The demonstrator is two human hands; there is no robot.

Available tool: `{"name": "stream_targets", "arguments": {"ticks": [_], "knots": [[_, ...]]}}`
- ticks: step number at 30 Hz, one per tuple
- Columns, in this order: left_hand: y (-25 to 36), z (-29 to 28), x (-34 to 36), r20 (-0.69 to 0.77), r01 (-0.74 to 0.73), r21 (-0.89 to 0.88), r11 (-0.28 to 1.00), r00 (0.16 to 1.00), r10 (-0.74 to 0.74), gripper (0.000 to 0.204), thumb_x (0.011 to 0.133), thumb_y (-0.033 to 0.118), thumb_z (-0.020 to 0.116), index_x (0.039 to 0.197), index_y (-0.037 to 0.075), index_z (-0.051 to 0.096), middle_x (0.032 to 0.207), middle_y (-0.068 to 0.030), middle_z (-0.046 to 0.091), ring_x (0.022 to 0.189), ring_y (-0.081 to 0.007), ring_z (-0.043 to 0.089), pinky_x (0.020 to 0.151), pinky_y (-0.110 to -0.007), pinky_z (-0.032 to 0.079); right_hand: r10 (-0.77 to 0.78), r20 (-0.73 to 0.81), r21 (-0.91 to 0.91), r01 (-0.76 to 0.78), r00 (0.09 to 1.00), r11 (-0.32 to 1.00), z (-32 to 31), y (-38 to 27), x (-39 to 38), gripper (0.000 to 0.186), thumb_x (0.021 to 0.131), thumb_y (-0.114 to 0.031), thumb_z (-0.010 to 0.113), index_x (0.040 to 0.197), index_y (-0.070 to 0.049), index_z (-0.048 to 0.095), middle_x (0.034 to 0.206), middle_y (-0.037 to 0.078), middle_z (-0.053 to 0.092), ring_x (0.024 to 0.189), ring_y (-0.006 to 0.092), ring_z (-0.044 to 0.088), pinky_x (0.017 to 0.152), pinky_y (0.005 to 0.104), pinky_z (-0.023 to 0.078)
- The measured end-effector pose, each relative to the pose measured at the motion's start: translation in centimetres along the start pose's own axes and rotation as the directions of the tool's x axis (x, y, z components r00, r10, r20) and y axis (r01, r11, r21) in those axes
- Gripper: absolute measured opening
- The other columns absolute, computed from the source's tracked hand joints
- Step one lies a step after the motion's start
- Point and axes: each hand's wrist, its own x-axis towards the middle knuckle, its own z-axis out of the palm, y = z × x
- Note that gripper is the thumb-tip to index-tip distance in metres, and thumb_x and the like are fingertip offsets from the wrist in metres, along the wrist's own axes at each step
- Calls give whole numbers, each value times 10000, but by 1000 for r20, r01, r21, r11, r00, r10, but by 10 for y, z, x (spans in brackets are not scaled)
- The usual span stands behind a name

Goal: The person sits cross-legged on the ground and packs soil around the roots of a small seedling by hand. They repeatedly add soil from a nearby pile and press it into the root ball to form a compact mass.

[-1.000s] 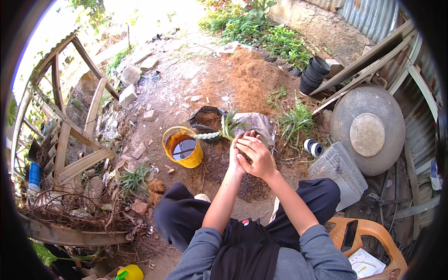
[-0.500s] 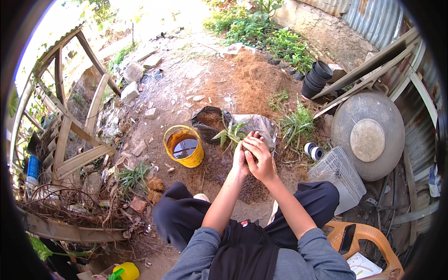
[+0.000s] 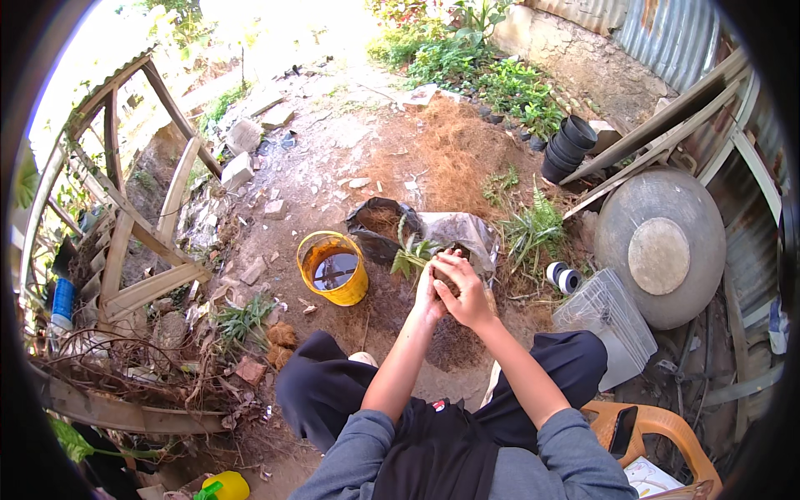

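Between both hands (image 3: 427,297) (image 3: 467,293), the plant (image 3: 410,257) points leaves-left.

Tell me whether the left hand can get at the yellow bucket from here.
Probably yes: the yellow bucket stands near the left hand, nothing visibly blocking, though that hand and the right hand are cupped around a leafy plant.

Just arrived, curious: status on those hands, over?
Left hand, right hand cupped together. Leafy green plant held between them. Round yellow bucket leftward, clear of both.

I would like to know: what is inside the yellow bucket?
Inside the yellow bucket is dark liquid, with brown residue on the inner wall above it. The liquid hides the bottom.
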Motion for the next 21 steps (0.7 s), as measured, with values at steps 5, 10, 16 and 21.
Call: {"name": "stream_targets", "arguments": {"ticks": [5, 10, 16, 21], "knots": [[7, 23, -7, -168, -9, 112, 994, 985, 28, 292, 953, 350, 466, 1078, 104, 562, 1035, -65, 607, 986, -195, 593, 899, -361, 473, 565, -157, 550, -404, 810, 731, 8, 27, -4, 339, 818, -93, 667, 1144, -12, 617, 1091, 85, 634, 996, 160, 594, 904, 301, 464], [-6, 25, -7, -198, -179, 475, 862, 932, 302, 406, 970, 371, 443, 1262, 92, 490, 1231, -54, 560, 1133, -175, 519, 985, -339, 400, 738, 76, 922, -329, 671, 204, 15, 34, -11, 297, 894, -113, 571, 1172, -11, 593, 1095, 83, 635, 979, 155, 605, 899, 294, 473], [-1, 13, -1, -75, -182, 73, 980, 979, 188, 390, 985, 365, 373, 1247, 107, 501, 1292, -83, 531, 1185, -223, 495, 1036, -365, 374, 316, -196, 240, -267, 928, 933, 13, -10, -2, 378, 925, -234, 537, 1213, 11, 564, 1224, 168, 573, 1202, 281, 497, 1034, 374, 352], [0, 4, -4, 97, -92, -124, 988, 990, 104, 433, 984, 345, 359, 1341, 111, 437, 1349, -80, 488, 1251, -232, 451, 1069, -399, 340, -84, -14, -172, 81, 996, 982, -8, -31, 11, 394, 899, -211, 508, 1225, 7, 554, 1255, 189, 542, 1204, 353, 476, 1048, 437, 325]]}}
